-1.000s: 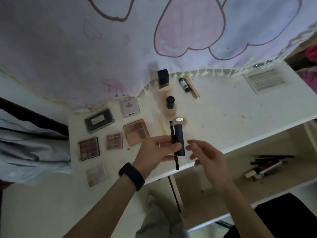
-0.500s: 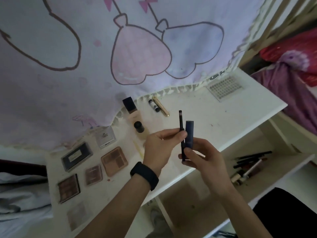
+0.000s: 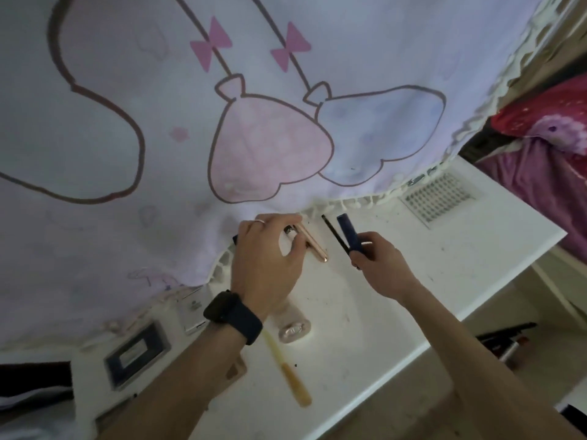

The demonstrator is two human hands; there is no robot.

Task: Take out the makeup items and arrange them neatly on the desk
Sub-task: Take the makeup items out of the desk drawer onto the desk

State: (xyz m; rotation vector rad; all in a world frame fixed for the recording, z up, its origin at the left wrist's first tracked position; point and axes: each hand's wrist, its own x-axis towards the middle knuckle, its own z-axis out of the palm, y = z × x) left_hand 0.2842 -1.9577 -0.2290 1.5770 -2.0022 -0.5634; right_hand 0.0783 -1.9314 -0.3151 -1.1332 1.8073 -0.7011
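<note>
Risk, first: the right hand [image 3: 378, 265] pinches two items in one grip, a blue tube [image 3: 348, 231] and a black pencil [image 3: 333, 233]. It holds them at the back of the counter [image 3: 476, 249], just right of the gold tube [image 3: 314, 246]; whether they touch the surface cannot be told. Let go together, the thin pencil may roll toward the front edge and drop to the open shelf [image 3: 559, 354] below.

The left hand [image 3: 266, 258], fingers curled, pinches a small dark tube [image 3: 289, 230] lying against the gold tube. A nudge could set that round tube rolling out of line. The left wrist hangs over the beige bottle [image 3: 293, 325], and a low pull-back could knock it. The curtain [image 3: 158, 122] hem drapes onto the back row and may snag or hide pieces.

Count, as visible:
- blue tube, 1
- black pencil, 1
- gold tube, 1
- small dark tube, 1
- beige bottle, 1
- amber stick [image 3: 286, 373], 1
- black-framed compact [image 3: 136, 354], 1
- white compact [image 3: 192, 312], 1
- brown palette [image 3: 236, 371], 1, mostly hidden by the left forearm
- grid tray [image 3: 440, 196], 1
- pencils on the shelf, several, number not readable
</note>
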